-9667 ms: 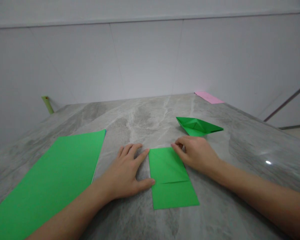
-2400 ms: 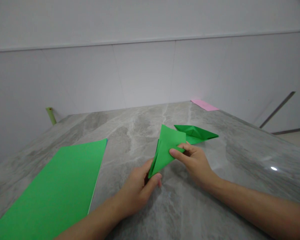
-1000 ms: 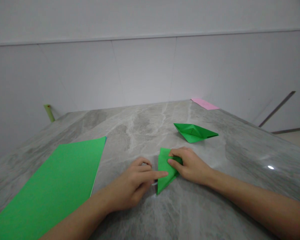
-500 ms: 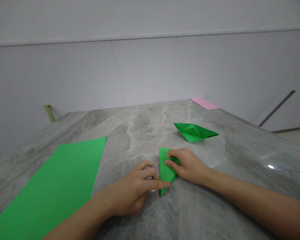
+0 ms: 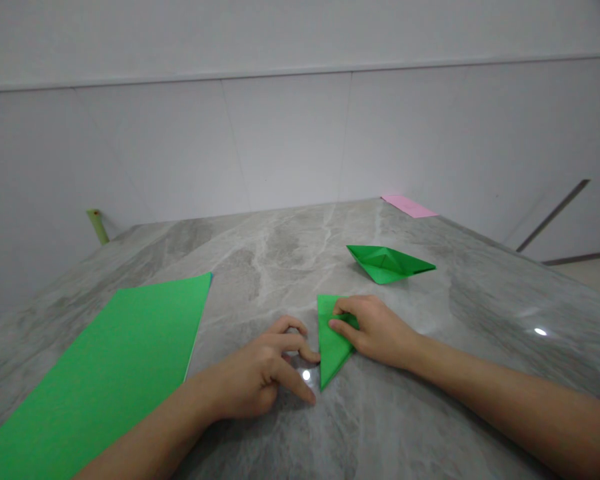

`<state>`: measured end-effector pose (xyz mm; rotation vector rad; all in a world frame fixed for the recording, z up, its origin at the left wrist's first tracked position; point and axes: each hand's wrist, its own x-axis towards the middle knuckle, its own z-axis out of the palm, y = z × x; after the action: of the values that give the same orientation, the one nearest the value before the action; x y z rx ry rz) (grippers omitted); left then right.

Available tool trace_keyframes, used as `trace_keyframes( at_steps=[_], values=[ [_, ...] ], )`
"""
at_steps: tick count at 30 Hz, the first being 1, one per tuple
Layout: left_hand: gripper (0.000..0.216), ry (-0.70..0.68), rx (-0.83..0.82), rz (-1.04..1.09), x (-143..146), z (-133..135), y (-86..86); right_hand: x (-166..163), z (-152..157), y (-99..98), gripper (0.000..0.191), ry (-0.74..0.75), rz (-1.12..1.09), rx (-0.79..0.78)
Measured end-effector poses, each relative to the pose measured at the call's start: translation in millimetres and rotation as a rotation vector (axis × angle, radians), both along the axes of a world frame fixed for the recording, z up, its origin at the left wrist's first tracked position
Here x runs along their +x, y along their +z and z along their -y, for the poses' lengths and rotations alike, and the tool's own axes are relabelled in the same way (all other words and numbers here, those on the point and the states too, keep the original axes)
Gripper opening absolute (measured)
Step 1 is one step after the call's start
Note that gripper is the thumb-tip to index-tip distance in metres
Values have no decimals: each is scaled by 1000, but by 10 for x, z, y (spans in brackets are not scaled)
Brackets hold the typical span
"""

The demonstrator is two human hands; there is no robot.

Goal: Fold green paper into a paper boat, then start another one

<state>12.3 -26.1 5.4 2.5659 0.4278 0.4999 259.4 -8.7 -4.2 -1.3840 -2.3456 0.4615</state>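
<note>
A small folded green paper triangle (image 5: 331, 343) lies flat on the grey marble table (image 5: 280, 260), its point toward me. My right hand (image 5: 375, 330) rests on its right side, with bent thumb and fingers pressing the paper down. My left hand (image 5: 263, 370) is just left of the triangle, holding nothing. Its fingers are loosely bent and apart, and the index fingertip touches the table near the triangle's lower point.
A finished green paper boat (image 5: 387, 263) sits behind my right hand. A large green sheet (image 5: 105, 373) lies at the left, near the table's edge. A pink sheet (image 5: 410, 205) lies at the far right corner. A small green stick (image 5: 97, 225) leans against the white wall.
The paper, earlier a flat rectangle and then lifted, now lies folded into a triangle. In the last second my left index finger slid down its left edge and off the lower tip.
</note>
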Motion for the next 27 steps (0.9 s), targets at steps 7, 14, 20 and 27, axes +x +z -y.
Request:
trace_keyframes(
  at_steps=[7, 14, 20, 27],
  values=[
    [85, -4, 11, -50, -27, -19, -25, -3, -3, -13, 12, -11, 11, -3],
    [38, 170, -72, -7, 79, 73, 30, -6, 2, -15, 15, -47, -56, -8],
    [13, 553, -179, 79, 162, 81, -66, 0, 18, 14, 23, -141, -308, 10],
    [8, 689, -260, 196, 183, 52, -65, 7, 19, 32, 25, -195, -483, 91]
  ],
)
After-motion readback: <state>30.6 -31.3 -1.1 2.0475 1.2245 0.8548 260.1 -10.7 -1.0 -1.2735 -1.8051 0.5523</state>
